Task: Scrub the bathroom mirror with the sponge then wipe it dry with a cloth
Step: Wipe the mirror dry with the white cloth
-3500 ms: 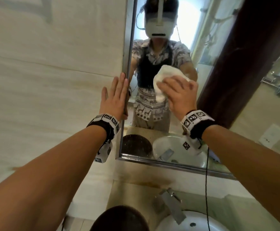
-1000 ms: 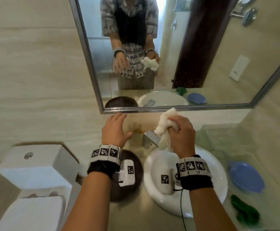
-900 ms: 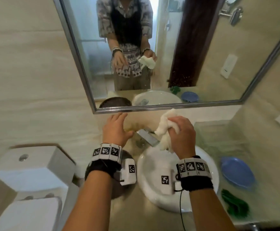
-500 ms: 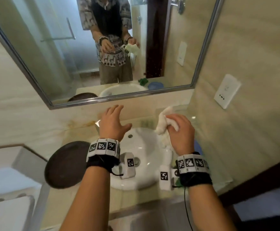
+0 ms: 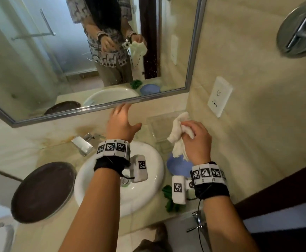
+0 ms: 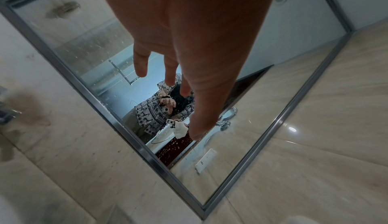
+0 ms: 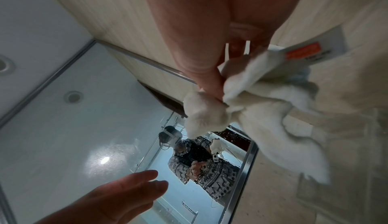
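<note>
The metal-framed bathroom mirror hangs above the counter, with fine specks on its glass. My right hand grips a crumpled white cloth below the mirror's right corner, above a blue dish. In the right wrist view, thumb and fingers pinch the cloth, and its loose end hangs down. My left hand hovers over the white sink with fingers spread, holding nothing. A green sponge lies on the counter near my right wrist.
A steel faucet stands behind the sink, and a dark round plate lies to its left. A clear tray sits against the back wall. On the right wall are a white socket and a round shaving mirror.
Both hands came down off the mirror glass to above the sink. The view swung right, and the right hand carried the cloth rightward over the blue dish. The left hand stayed empty.
</note>
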